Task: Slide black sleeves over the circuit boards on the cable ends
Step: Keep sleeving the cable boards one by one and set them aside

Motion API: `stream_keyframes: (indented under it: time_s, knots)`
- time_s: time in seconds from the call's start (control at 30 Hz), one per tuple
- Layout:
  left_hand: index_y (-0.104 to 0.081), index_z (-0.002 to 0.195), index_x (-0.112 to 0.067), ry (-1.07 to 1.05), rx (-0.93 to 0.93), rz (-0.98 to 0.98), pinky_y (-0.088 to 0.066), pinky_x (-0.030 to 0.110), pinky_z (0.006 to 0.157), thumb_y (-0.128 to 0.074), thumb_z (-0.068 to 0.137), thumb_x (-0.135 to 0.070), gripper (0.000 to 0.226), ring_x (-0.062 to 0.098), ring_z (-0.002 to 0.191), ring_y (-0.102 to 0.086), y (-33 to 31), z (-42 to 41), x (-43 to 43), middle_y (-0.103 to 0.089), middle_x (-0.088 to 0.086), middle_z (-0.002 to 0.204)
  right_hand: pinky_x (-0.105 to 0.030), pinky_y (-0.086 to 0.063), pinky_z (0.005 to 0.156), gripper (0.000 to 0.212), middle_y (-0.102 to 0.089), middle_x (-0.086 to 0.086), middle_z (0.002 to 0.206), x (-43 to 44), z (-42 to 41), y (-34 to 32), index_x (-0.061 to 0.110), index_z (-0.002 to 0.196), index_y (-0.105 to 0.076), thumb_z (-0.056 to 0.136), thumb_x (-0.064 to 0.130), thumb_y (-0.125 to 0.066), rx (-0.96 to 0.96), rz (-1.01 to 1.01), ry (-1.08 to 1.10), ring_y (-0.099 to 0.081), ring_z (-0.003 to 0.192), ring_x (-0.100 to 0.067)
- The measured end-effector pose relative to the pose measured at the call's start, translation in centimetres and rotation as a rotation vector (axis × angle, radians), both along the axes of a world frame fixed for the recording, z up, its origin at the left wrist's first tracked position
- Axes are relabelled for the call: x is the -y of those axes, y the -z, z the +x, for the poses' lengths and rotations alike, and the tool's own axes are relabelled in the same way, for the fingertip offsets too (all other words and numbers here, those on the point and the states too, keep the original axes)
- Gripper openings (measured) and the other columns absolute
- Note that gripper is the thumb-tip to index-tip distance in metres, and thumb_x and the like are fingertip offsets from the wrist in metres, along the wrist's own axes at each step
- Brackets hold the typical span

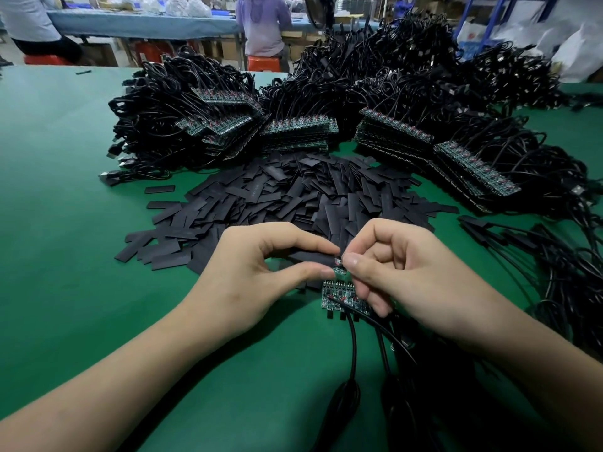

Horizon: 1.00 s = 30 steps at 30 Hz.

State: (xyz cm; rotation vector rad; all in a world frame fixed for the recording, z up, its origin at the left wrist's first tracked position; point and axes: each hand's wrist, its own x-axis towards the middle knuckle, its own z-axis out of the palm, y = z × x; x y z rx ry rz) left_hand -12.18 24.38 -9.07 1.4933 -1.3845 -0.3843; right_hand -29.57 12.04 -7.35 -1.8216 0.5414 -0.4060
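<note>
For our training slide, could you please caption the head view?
Left hand pinches a black sleeve as the right hand holds a circuit board at its end, above the table.

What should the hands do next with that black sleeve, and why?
Probably push the small green circuit board into the flat black sleeve: the left hand pinches the sleeve, the right hand pinches the board, and the board's end meets the sleeve's mouth.
</note>
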Motion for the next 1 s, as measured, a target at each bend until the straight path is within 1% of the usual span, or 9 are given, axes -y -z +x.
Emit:
stream_keyframes:
  time_s: [0.1,0.23,0.33,0.43,0.53,0.63,0.77,0.83,1.0]
  knots:
    - [-0.079,0.097,-0.030,0.037,0.009,0.000,-0.050,0.010,0.078,-0.079,0.076,-0.031,0.021,0.002,0.086,-0.072,-0.1,-0.3,0.0,-0.077,-0.014,0.090,-0.021,-0.043,0.046,0.009,-0.067,-0.007,0.064,-0.2,0.1,0.1,0.009,0.091,-0.060,0.099,0.012,-0.065,0.013,0.002,0.014,-0.056,0.046,-0.016]
    - [-0.078,0.094,-0.029,0.071,-0.027,0.008,-0.049,0.008,0.076,-0.081,0.077,-0.023,0.018,0.000,0.082,-0.072,0.0,-0.6,0.2,-0.077,-0.013,0.086,-0.024,-0.045,0.045,0.012,-0.070,-0.012,0.066,-0.4,0.2,0.4,0.011,0.094,-0.055,0.098,0.011,-0.066,0.040,-0.007,0.025,-0.061,0.046,-0.021]
    - [-0.078,0.094,-0.031,0.076,-0.035,-0.006,-0.049,0.008,0.076,-0.080,0.077,-0.024,0.018,-0.001,0.081,-0.072,-0.1,-0.7,0.2,-0.077,-0.014,0.085,-0.026,-0.048,0.048,0.012,-0.071,-0.013,0.069,-0.5,0.2,0.4,0.013,0.094,-0.055,0.099,0.013,-0.067,0.048,-0.026,0.023,-0.066,0.050,-0.024]
    - [-0.078,0.095,-0.032,0.052,-0.019,-0.012,-0.050,0.009,0.076,-0.079,0.078,-0.027,0.018,-0.001,0.081,-0.072,-0.1,-0.5,0.2,-0.077,-0.015,0.086,-0.030,-0.056,0.060,0.008,-0.076,-0.010,0.075,-0.1,0.0,-0.2,0.015,0.094,-0.062,0.099,0.018,-0.067,0.007,-0.043,0.008,-0.073,0.061,-0.025]
    - [-0.080,0.097,-0.025,0.019,-0.065,-0.011,-0.052,0.009,0.072,-0.079,0.077,-0.028,0.021,-0.001,0.080,-0.073,0.0,-0.2,0.2,-0.077,-0.014,0.088,-0.041,-0.062,0.074,0.007,-0.077,-0.004,0.076,0.5,-0.4,-0.8,0.019,0.088,-0.071,0.095,0.021,-0.071,-0.063,-0.178,0.030,-0.076,0.066,-0.022]
    - [-0.079,0.100,-0.024,0.005,-0.082,0.005,-0.054,0.012,0.071,-0.080,0.076,-0.028,0.024,0.001,0.081,-0.074,0.2,0.0,0.2,-0.078,-0.013,0.089,-0.033,-0.060,0.071,0.011,-0.077,-0.002,0.074,0.4,-0.4,-0.9,0.019,0.084,-0.074,0.094,0.021,-0.070,-0.097,-0.195,0.012,-0.075,0.065,-0.019]
    - [-0.073,0.110,-0.027,-0.051,-0.093,-0.040,-0.056,0.020,0.078,-0.083,0.073,-0.032,0.039,0.015,0.084,-0.074,0.4,0.1,0.5,-0.077,-0.005,0.093,-0.022,-0.055,0.063,0.013,-0.076,-0.003,0.071,0.0,-0.3,-0.6,0.019,0.083,-0.073,0.095,0.021,-0.069,-0.077,-0.174,-0.002,-0.073,0.060,-0.018]
    - [-0.070,0.112,-0.025,-0.076,-0.155,-0.090,-0.056,0.024,0.081,-0.084,0.069,-0.033,0.045,0.018,0.085,-0.071,0.4,0.1,0.5,-0.075,0.000,0.094,-0.020,-0.052,0.060,0.014,-0.074,-0.004,0.068,-0.1,-0.1,-0.5,0.018,0.084,-0.073,0.097,0.020,-0.068,-0.051,-0.167,0.005,-0.070,0.057,-0.017]
    - [-0.071,0.115,-0.026,-0.119,-0.099,-0.159,-0.056,0.026,0.090,-0.080,0.073,-0.037,0.044,0.016,0.094,-0.073,0.4,-0.3,0.4,-0.076,-0.007,0.101,-0.020,-0.049,0.059,0.015,-0.070,-0.004,0.064,-0.5,-0.1,-0.3,0.018,0.089,-0.072,0.100,0.017,-0.061,-0.008,-0.150,0.005,-0.063,0.054,-0.015]
